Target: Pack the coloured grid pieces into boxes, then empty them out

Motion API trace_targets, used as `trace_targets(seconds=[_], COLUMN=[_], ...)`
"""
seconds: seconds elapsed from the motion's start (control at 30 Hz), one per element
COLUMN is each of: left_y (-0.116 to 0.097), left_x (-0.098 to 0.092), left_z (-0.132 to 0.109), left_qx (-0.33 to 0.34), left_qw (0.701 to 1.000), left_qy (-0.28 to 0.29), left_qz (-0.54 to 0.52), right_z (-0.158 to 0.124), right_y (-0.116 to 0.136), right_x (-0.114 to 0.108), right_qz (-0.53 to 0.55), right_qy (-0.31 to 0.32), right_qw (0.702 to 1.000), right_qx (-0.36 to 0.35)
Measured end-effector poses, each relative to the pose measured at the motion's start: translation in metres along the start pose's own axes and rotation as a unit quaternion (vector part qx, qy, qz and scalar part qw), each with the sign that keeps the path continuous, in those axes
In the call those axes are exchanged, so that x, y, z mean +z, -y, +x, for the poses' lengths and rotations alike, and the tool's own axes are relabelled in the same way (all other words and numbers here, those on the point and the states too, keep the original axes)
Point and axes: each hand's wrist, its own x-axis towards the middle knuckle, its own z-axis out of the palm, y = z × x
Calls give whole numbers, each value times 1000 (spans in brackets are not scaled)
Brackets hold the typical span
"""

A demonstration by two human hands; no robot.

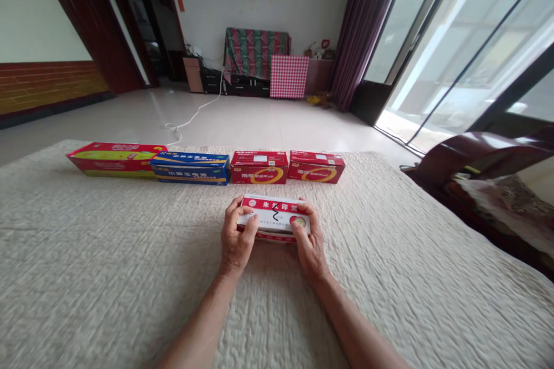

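Note:
A white and red ink paste box point(270, 216) with a black squiggle on its top is held between both my hands, just above or on the pale quilted cover point(173, 277); I cannot tell which. My left hand point(237, 236) grips its left end, thumb on the top near the front edge. On the right end, my right hand point(310, 242) does the same. Beyond it stands a row of boxes: a long red and yellow-green box point(115, 158), a blue battery box point(190, 168), a red box point(259, 168) and another red box point(315, 168).
The quilted surface ends just behind the row of boxes. A dark wooden chair or sofa arm point(459, 155) stands close at the right. Across the tiled floor point(259, 112) are a cloth-draped cabinet point(255, 57) and a white cable point(197, 112). Glass doors point(467, 46) are at the right.

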Motion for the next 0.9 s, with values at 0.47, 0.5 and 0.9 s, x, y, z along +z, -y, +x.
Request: trace_targets(seconds=[0.47, 0.5, 0.9], left_y=[0, -5, -63], left_x=[-1, -5, -114], left_z=[-3, -3, -64], left_qx=[-153, -160, -241], left_qw=[986, 985, 969], left_qy=[25, 25, 6], left_qz=[-56, -54, -60], right_z=[0, -3, -114], right_y=[6, 12, 74], right_x=[-1, -1, 20], right_qz=[55, 54, 23], right_qy=[0, -2, 9], right_qw=[993, 993, 989], right_qx=[100, 103, 143])
